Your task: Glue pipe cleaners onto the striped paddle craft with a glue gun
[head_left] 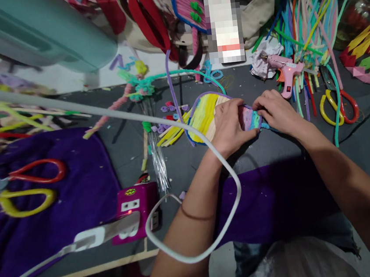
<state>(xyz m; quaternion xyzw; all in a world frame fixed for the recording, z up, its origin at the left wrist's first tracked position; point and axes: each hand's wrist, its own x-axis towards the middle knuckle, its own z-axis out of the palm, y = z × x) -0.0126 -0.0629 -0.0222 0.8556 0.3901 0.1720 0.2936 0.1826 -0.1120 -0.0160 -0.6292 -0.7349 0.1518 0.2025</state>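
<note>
A flat pipe-cleaner panel (202, 118), striped yellow, cream, pink and blue with a purple and blue border, lies on the grey table. My left hand (230, 127) grips it across the middle, with the thumb along its near edge. At its right end, my right hand (276, 110) pinches the border; the fingertips partly hide what they hold. A short blue pipe cleaner end (265, 125) sticks out under the right fingers. Left of the panel lie yellow pipe cleaners (170, 134) and small purple and red coils (170, 108).
A pink glue gun (287, 71) and red-and-yellow scissors (338, 107) lie to the right, near bundled pipe cleaners (312, 24). A white cable (129, 114) loops across the view above my left forearm. A magenta power socket (138, 209) and larger scissors (31, 187) are at left.
</note>
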